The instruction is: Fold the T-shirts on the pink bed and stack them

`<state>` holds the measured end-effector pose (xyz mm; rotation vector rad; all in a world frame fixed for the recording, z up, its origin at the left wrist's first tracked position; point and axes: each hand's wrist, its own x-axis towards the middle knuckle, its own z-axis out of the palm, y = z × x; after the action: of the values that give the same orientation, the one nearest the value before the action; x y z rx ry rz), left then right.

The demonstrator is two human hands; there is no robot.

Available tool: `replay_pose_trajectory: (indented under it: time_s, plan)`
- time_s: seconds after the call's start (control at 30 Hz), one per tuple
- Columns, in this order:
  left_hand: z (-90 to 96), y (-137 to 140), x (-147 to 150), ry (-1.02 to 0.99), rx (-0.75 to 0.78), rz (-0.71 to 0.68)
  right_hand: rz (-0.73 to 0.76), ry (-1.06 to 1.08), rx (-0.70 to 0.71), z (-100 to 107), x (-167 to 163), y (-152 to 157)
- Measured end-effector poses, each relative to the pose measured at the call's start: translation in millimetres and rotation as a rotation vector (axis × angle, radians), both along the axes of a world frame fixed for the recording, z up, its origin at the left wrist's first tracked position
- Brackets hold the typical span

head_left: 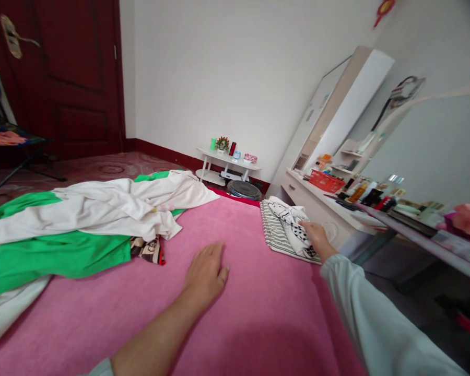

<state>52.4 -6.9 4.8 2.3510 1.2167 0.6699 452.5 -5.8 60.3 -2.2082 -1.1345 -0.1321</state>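
Note:
My left hand [207,270] lies flat on the pink bedspread [235,313], fingers stretched out and holding nothing. Over at the bed's right edge, my right hand [316,237] has its fingers closed on a white scarf with black patterning [292,224]. That scarf is bunched on top of a folded black-and-white striped cloth [272,232]. To the left of my left hand, a white garment [117,206] is spread across a green one [62,256]. A brown patterned scarf [149,250] with a red edge pokes out from under them.
A dressing table [329,209] with a red basket [327,181], bottles and a mirror borders the bed on the right. Beyond the foot stands a small white table [227,159] with a flower pot. A folding chair [19,138] is at far left, near the dark red door [70,68].

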Motion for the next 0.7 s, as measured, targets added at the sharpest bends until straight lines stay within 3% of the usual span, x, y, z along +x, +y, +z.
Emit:
replay_pose_trajectory:
  time_s: [0.17,0.3,0.43,0.57,0.7]
  plan:
    - [-1.3,1.1,-0.1,-0.007,0.008,0.003,0.004,0.096,-0.010,18.5,3.4,5.4]
    - [-1.4,1.7,0.1,-0.001,0.002,0.004,-0.180,0.040,-0.060,25.5,18.8,-22.8]
    - [-2.3,1.8,0.5,-0.008,0.005,0.004,-0.319,-0.081,-0.131,14.0,14.2,-44.5]
    - [-3.0,1.4,0.7,-0.015,0.021,0.007,-0.082,-0.403,-0.150,9.2,-30.3,-24.4]
    - [-2.6,1.1,0.4,-0.006,0.021,0.005,0.026,-0.447,-0.180,9.9,-80.0,12.0]
